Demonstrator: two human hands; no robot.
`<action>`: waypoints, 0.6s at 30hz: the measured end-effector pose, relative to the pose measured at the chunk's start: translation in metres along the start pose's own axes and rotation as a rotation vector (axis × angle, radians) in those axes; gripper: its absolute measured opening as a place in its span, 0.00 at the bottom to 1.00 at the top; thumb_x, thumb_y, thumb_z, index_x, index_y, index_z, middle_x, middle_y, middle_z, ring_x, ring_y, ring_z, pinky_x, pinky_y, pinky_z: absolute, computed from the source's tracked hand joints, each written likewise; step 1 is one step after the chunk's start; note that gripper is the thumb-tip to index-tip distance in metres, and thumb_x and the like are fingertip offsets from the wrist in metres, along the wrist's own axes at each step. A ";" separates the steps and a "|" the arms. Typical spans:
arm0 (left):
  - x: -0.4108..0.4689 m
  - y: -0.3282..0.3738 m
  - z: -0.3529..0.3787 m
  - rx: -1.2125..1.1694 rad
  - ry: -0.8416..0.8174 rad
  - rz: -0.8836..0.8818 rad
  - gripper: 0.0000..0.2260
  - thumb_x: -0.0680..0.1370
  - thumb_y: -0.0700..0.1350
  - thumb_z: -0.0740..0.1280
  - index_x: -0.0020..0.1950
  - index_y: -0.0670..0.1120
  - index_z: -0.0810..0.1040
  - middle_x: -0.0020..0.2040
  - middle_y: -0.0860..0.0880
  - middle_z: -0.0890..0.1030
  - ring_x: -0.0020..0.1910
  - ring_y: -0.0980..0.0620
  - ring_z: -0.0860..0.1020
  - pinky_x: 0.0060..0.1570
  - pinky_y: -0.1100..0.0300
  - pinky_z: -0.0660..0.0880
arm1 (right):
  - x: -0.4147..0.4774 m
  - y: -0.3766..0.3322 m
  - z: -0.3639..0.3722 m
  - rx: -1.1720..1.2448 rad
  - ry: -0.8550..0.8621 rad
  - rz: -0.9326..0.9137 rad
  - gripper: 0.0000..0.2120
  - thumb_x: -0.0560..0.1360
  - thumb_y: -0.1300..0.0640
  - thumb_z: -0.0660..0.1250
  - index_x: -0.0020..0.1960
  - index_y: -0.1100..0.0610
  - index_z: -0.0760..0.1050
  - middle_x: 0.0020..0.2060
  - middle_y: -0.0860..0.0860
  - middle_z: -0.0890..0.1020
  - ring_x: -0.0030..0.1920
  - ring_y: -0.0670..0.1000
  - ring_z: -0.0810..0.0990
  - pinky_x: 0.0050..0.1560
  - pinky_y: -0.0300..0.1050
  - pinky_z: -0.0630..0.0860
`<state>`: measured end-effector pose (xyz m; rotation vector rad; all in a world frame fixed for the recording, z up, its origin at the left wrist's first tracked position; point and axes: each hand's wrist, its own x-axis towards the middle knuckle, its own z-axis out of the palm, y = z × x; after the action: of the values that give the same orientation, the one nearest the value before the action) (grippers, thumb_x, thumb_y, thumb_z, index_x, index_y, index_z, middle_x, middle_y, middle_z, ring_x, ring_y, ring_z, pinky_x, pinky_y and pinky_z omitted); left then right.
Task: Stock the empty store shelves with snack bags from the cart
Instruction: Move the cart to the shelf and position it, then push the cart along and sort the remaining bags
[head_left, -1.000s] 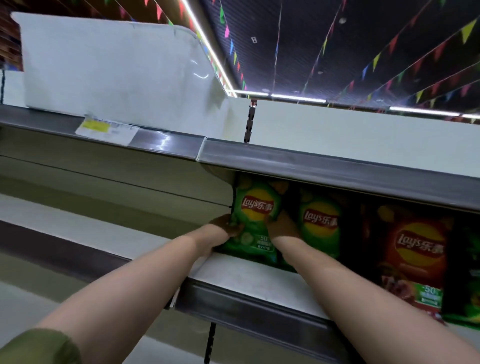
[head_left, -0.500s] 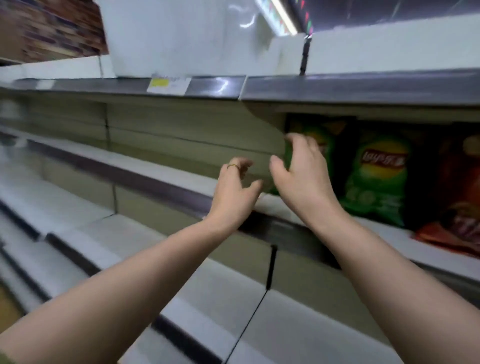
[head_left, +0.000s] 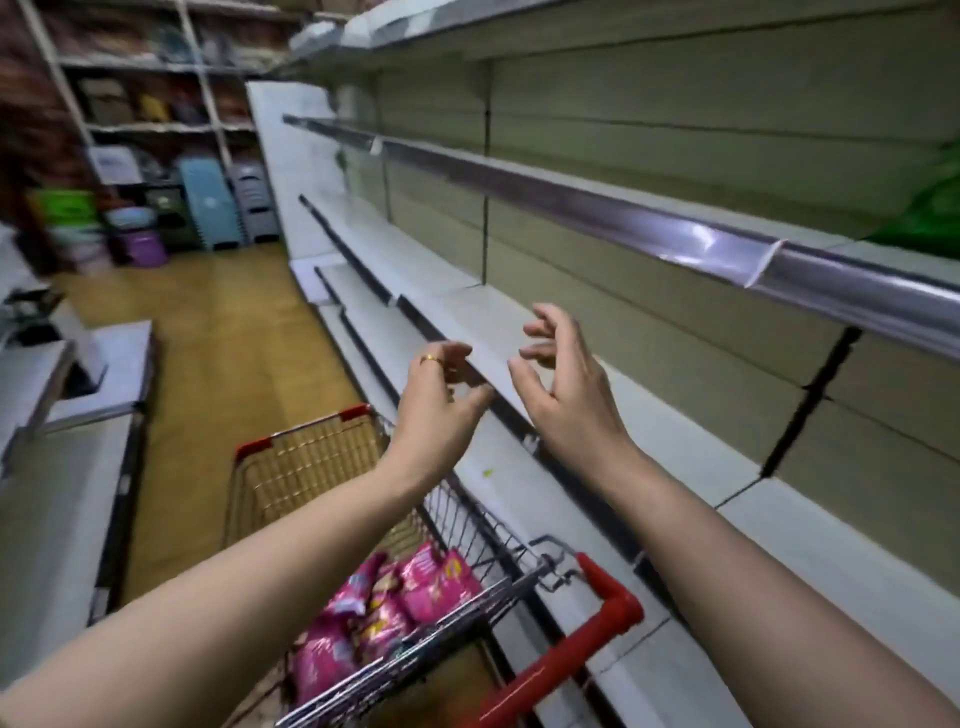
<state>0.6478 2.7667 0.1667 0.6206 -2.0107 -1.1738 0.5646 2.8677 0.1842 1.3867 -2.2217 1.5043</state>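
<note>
both hands hang released mid-frame, holding nothing: the left hand (head_left: 441, 395) wears a ring, the right hand (head_left: 569, 387) has loosely spread fingers. pink snack bags (head_left: 384, 608) lie in the red-handled cart (head_left: 311, 462) at lower centre. bare shelves (head_left: 597, 208) run along the right, a green bag (head_left: 935, 208) at the right edge.

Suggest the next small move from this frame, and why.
Probably lower the left hand into the red-handled wire shopping cart and grip one of the pink foil snack bags: it and the right hand hover holding nothing, the bags lie below them, and the white metal shelf runs alongside.
</note>
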 end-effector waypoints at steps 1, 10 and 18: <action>-0.010 -0.016 -0.004 0.014 -0.013 -0.044 0.15 0.74 0.39 0.69 0.58 0.49 0.69 0.58 0.48 0.74 0.54 0.52 0.74 0.58 0.54 0.74 | -0.010 0.009 0.013 -0.007 -0.065 0.027 0.23 0.77 0.59 0.63 0.70 0.58 0.61 0.60 0.52 0.73 0.53 0.46 0.74 0.52 0.31 0.65; -0.096 -0.111 -0.007 0.192 -0.032 -0.340 0.18 0.75 0.42 0.69 0.63 0.45 0.70 0.59 0.47 0.74 0.56 0.51 0.74 0.60 0.56 0.72 | -0.105 0.072 0.078 -0.180 -0.611 0.229 0.29 0.80 0.52 0.58 0.76 0.54 0.49 0.72 0.53 0.61 0.68 0.52 0.69 0.66 0.50 0.68; -0.218 -0.119 -0.005 0.479 0.016 -0.363 0.22 0.75 0.46 0.68 0.68 0.45 0.67 0.62 0.49 0.71 0.62 0.51 0.72 0.62 0.60 0.68 | -0.179 0.111 0.055 -0.502 -0.913 -0.005 0.27 0.79 0.40 0.43 0.71 0.53 0.61 0.65 0.50 0.73 0.65 0.52 0.71 0.65 0.46 0.64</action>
<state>0.7946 2.8605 -0.0106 1.2704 -2.2406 -0.8701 0.6061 2.9435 -0.0151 2.1051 -2.7349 0.1924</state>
